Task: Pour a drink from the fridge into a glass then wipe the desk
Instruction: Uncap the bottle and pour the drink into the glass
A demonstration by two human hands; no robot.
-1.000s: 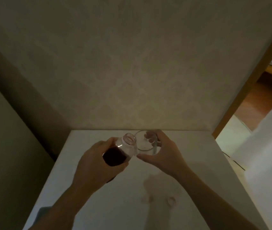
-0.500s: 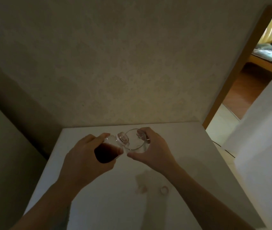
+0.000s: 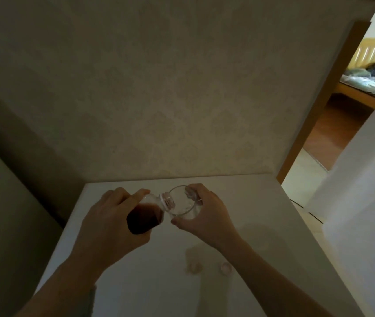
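Bottle (image 3: 146, 215) of dark drink, lower centre of frame, gripped by left hand (image 3: 111, 221), tilted with neck over glass (image 3: 182, 202) rim. Right hand (image 3: 204, 213) wraps the glass above desk (image 3: 261, 213). Pour step starting, glass looks empty; next, tip further, slowly.

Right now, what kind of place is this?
Probably a home. A patterned wallpapered wall stands behind a white desk, and the open doorway on the right shows a bed in the next room.
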